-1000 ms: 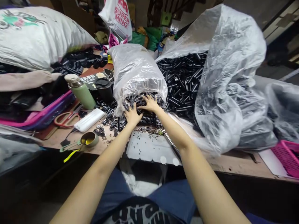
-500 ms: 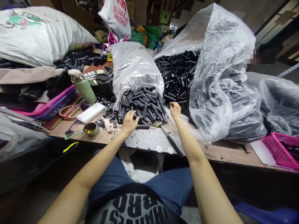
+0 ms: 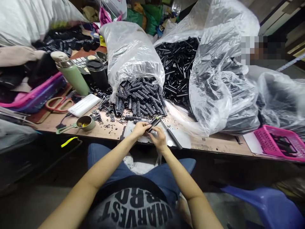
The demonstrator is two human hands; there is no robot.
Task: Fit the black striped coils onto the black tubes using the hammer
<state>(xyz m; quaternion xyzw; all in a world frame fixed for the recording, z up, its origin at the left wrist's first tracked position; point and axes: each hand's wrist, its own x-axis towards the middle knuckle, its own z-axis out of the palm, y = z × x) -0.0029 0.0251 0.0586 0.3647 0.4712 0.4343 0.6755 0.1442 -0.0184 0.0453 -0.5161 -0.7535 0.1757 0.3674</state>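
Both hands (image 3: pixel 149 132) around a black tube (image 3: pixel 153 122), near table edge (image 3: pixel 107 135)

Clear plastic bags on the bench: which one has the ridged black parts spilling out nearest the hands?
The middle bag, lying with its mouth toward the person, behind the left hand and right hand. The bigger bag to its right holds smooth black tubes.

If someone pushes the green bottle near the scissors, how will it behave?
The green bottle stands tall, narrow and slightly tilted in view, so it probably tips easily. Its round body would likely roll. It looks rigid, perhaps metal, and so not fragile.
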